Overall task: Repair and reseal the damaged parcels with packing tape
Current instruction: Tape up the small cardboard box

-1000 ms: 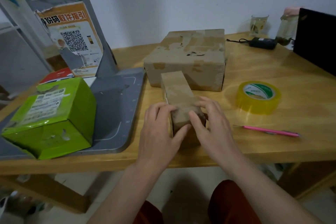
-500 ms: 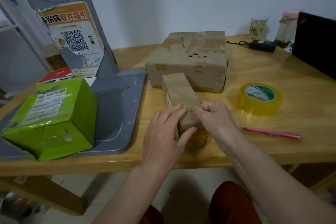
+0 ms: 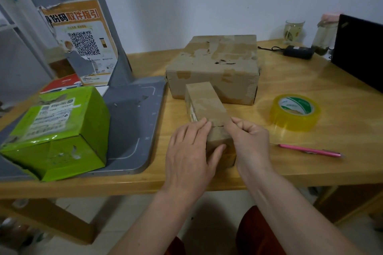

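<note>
A small long brown cardboard parcel [image 3: 205,105] lies on the wooden table [image 3: 310,93], its near end towards me. My left hand [image 3: 190,151] lies flat over the parcel's near left side, thumb on its front face. My right hand [image 3: 248,141] is curled at the near right edge, its fingertips pinching at a dark seam across the parcel's top. Behind it stands a larger worn brown parcel [image 3: 215,66] with torn tape patches. A roll of yellowish packing tape [image 3: 294,112] lies to the right. A crumpled green parcel [image 3: 56,130] sits at the left.
A pink pen-like tool [image 3: 310,149] lies right of my right hand. The green parcel rests on a grey scale platform [image 3: 132,120] with a post and QR poster [image 3: 83,43]. At the back right are a black laptop [image 3: 360,51], a power adapter [image 3: 298,51] and two glass jars.
My right hand has curled from a flat hold into a pinch on the small parcel's top seam. My left hand has slid forward along the parcel's left side. The parcel stays in place.
</note>
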A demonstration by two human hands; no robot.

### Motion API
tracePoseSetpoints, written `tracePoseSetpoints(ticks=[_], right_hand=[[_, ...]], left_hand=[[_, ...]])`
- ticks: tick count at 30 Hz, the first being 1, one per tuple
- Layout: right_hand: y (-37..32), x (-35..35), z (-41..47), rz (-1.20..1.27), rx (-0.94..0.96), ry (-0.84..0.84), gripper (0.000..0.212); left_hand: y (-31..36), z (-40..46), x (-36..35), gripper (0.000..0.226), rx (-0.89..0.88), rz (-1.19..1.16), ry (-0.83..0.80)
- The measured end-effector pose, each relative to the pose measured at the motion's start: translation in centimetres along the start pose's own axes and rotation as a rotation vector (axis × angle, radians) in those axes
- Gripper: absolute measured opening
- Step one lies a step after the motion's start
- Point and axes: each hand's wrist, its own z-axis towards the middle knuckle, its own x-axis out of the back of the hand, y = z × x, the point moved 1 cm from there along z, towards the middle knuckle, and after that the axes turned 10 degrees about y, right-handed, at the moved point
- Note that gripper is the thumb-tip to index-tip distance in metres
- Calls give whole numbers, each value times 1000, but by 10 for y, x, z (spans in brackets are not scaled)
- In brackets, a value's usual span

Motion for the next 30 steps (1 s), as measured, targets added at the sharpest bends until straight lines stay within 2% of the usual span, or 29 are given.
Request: tracePoseSetpoints(ticks=[6, 10, 13, 16, 20, 23, 26, 30], right_hand=[[4, 6, -4, -81, 169, 55, 32], [5, 1, -2, -28, 123, 72, 30], [4, -1, -1, 9, 52, 78, 25], [6, -3, -1, 45, 29, 83, 18], [6, -9, -3, 5, 7, 74, 6], [3, -13, -3, -21, -25, 88, 5], [0, -11, -5, -12, -72, 74, 2], [2, 0, -13, 64, -155, 26, 15]], left_hand=[[1, -4, 1, 55, 13, -11, -7], [11, -1, 3, 52, -46, 86, 1], [14, -3, -1, 41, -172, 79, 8], [13, -3, -1, 40, -197, 77, -12], [22, 10, 6, 54, -126, 151, -169], [32, 26, 15, 61, -83, 194, -340], [33, 34, 17, 68, -105, 242, -369], [35, 32, 26, 74, -138, 274, -347]])
